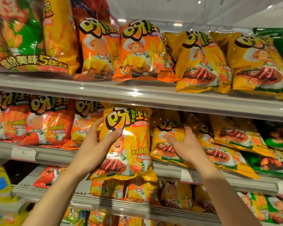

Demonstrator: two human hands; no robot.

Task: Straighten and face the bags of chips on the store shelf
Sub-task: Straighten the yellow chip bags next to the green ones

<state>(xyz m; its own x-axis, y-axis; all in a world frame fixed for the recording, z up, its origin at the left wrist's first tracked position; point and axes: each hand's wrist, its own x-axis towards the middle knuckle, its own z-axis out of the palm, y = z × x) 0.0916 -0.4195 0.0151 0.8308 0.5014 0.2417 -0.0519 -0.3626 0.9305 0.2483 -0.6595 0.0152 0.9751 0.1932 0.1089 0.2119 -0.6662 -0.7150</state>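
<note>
Left hand [95, 149] around upright yellow bag [129, 144]

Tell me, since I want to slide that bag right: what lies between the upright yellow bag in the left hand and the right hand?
Head view: between the upright yellow bag and the right hand shows the left part of the leaning yellow bag that hand grips.
</note>
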